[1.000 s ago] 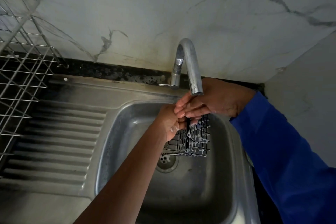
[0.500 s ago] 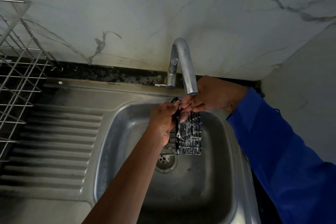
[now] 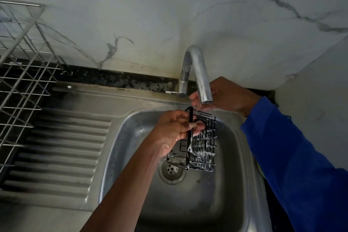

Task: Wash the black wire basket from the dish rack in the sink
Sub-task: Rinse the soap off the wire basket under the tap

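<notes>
Gripping the sudsy black wire basket (image 3: 202,149) above the drain (image 3: 172,172) of the stainless steel sink (image 3: 216,205), the left hand (image 3: 172,131) curls its fingers (image 3: 198,129) round one rim. The right hand (image 3: 227,96) cups empty under the curved chrome faucet (image 3: 199,73). Suds could loosen that lone grip and drop the basket.

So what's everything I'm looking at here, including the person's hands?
black wire basket: one, black with white suds, held over the sink
stainless steel sink: one, grey, centre
round metal drain: one, grey, sink bottom, below the basket
ribbed steel drainboard: one, grey, left of the basin
curved chrome faucet: one, silver, behind the basin
silver wire dish rack: one, silver, left edge
veined marble wall: one, white and grey, behind everything
blue sleeve: one, blue, right arm
left hand: one, grips the basket's edge
right hand: one, fingers relaxed by the faucet spout
</notes>
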A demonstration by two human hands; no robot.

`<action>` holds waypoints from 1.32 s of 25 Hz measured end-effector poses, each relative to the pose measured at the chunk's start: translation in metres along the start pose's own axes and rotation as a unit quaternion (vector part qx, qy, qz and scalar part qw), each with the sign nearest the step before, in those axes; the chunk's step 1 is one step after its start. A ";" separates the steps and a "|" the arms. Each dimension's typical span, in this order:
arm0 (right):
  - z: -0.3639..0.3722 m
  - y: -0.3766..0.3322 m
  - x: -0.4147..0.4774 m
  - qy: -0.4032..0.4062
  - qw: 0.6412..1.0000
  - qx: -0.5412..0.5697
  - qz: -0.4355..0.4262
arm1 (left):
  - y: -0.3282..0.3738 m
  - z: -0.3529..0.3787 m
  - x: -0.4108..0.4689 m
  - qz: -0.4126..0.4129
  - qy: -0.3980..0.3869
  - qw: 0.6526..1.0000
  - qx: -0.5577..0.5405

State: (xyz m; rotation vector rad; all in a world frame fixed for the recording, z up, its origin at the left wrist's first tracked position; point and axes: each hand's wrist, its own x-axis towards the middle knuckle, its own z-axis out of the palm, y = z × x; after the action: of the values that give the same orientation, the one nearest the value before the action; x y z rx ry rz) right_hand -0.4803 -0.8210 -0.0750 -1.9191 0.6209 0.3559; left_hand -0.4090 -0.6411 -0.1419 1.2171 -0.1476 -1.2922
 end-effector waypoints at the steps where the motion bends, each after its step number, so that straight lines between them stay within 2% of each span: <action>1: 0.000 0.004 0.000 -0.008 0.998 -0.060 -0.018 | 0.004 -0.002 -0.002 -0.003 -0.020 1.000 0.024; 4: 0.012 0.014 -0.001 -0.087 0.986 -0.137 -0.041 | 0.013 -0.009 -0.004 0.007 -0.072 0.989 0.128; 6: 0.016 0.018 -0.001 -0.087 0.982 -0.157 -0.055 | 0.020 -0.013 -0.001 0.030 -0.067 0.976 0.207; 8: 0.016 0.020 -0.004 -0.054 0.982 -0.166 -0.069 | 0.031 -0.016 0.007 0.056 -0.063 0.955 0.284; 13: 0.027 0.027 -0.024 0.051 0.996 0.016 -0.074 | 0.062 -0.012 0.024 0.044 -0.130 0.899 0.416; 15: 0.035 0.038 -0.030 0.111 0.989 0.079 -0.066 | 0.069 -0.019 0.027 0.036 -0.134 0.886 0.442; 18: 0.041 0.058 -0.042 0.207 0.958 0.192 -0.047 | 0.080 -0.040 0.029 0.033 -0.142 0.875 0.461; 21: 0.055 0.064 -0.053 0.227 0.942 0.243 -0.050 | 0.083 -0.036 0.029 0.013 -0.173 0.855 0.488; 24: 0.068 0.058 -0.047 0.226 0.939 0.255 -0.041 | 0.073 -0.001 0.034 0.016 -0.208 0.856 0.473; 27: 0.065 0.057 -0.047 0.252 0.925 0.281 -0.035 | 0.083 0.005 0.043 0.022 -0.179 0.861 0.475; 31: 0.057 0.059 -0.070 0.314 0.916 0.247 -0.032 | 0.106 -0.024 0.052 0.015 -0.165 0.819 0.549; 33: 0.058 0.055 -0.078 0.327 0.919 0.219 -0.027 | 0.102 -0.018 0.053 0.018 -0.151 0.827 0.541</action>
State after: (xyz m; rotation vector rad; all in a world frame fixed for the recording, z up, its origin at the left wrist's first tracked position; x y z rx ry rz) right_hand -0.5737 -0.7656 -0.1015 -1.5873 0.9822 -0.4589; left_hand -0.3122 -0.6922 -0.1014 1.9045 -1.2718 -1.3736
